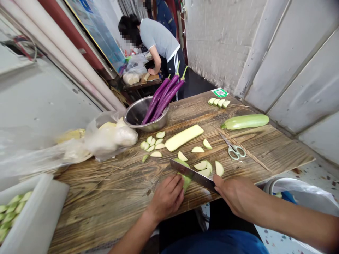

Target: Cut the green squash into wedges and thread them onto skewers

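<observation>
My right hand [230, 194] is wrapped round the handle of a kitchen knife [194, 175], whose wide blade lies across a piece of zucchini [186, 182]. On the near left side of the blade, my left hand [168, 197] grips that zucchini piece with curled fingers. Half-round zucchini slices [200, 165] are scattered beyond and to the right of the knife. Farther back, a long zucchini half [184, 137] rests with its pale cut face up. More slices [150, 145] sit to its left.
Eggplants [164, 96] lean in a steel bowl [132, 118]. Scissors [235, 151], thin skewers [249, 155], a whole zucchini [246, 121] and a row of slices [219, 102] lie right. Left are plastic bags [111, 137] and a white box [50, 208]. A person [160, 37] bends beyond the table [106, 204].
</observation>
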Tool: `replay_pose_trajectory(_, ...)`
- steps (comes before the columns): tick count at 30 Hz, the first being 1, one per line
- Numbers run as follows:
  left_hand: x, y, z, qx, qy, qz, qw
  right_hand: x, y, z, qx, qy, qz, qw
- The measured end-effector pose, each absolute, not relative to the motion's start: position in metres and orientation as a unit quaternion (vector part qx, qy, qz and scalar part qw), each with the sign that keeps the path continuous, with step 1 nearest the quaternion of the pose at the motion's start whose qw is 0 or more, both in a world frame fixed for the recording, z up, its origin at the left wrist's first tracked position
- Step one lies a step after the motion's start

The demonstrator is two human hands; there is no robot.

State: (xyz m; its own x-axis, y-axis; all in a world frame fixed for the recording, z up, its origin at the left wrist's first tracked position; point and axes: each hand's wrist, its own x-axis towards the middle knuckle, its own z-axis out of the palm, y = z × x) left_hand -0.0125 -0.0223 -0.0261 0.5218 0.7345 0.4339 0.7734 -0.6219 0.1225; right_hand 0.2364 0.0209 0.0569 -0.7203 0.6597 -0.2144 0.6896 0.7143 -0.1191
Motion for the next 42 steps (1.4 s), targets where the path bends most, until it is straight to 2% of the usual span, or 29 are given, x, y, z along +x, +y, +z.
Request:
replay_pose_trajectory(21, -0.009, -0.02, -0.023, -0.873, -0.412, -0.252, 0.062, 0.235, 0.018, 0.067, 0.369, 0.917, -0.103, 0.112)
replay_pose_trajectory(33, -0.01, -0.019, -0.025, -0.875, -0.404, -0.261, 0.057, 0.238, 0.021, 0.06, 0.332, 0.939, -0.061, 0.063)
replay_pose_trajectory(40, -0.01, -0.018, -0.023, -0.874, -0.405, -0.261, 0.054, 0.236, 0.027, 0.041, 0.325, 0.932, -0.102, 0.125)
replay_pose_trajectory(42, -0.01, -0.017, -0.024, -0.874, -0.408, -0.258, 0.053, 0.238, 0.032, 0.041, 0.337, 0.926, -0.126, 0.118)
